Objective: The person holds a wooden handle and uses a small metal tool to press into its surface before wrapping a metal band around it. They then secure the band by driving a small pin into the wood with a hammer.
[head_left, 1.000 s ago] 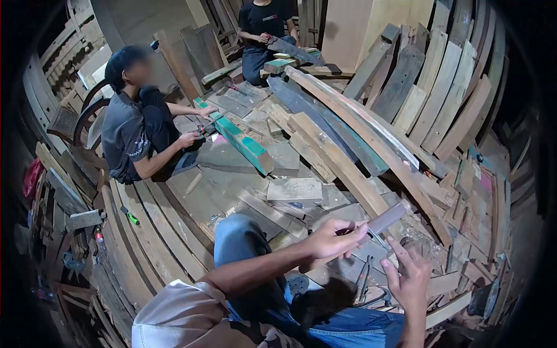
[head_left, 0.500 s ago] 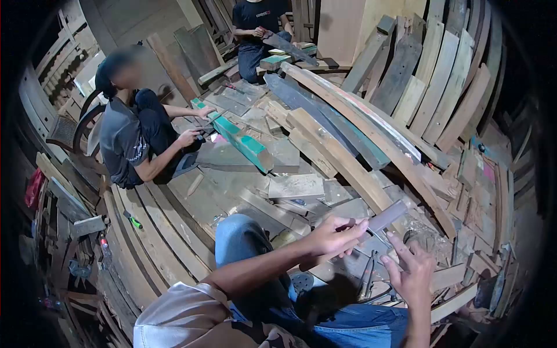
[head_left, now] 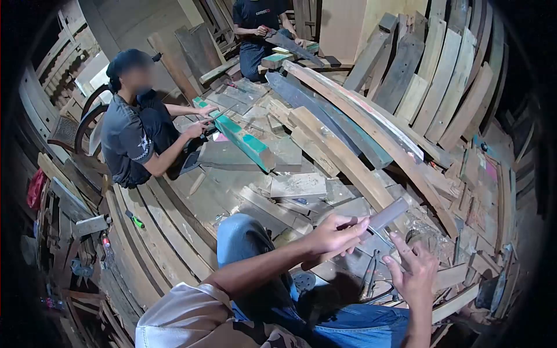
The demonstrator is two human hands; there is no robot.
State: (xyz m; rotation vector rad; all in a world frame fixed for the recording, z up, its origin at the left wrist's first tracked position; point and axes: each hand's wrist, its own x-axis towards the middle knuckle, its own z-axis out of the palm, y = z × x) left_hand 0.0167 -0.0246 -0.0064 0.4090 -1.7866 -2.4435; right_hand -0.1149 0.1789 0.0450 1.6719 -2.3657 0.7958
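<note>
We are clamping our left grip (head_left: 336,235) on one strip (head_left: 387,215); our right grip (head_left: 415,272) is hovering apart; two people (head_left: 136,133) are sitting beyond.

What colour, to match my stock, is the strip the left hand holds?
The strip is grey; head view.

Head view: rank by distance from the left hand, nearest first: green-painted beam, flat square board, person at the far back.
1. flat square board, centre floor, just beyond the left hand.
2. green-painted beam, mid-floor, left of centre.
3. person at the far back, top of view.
</note>
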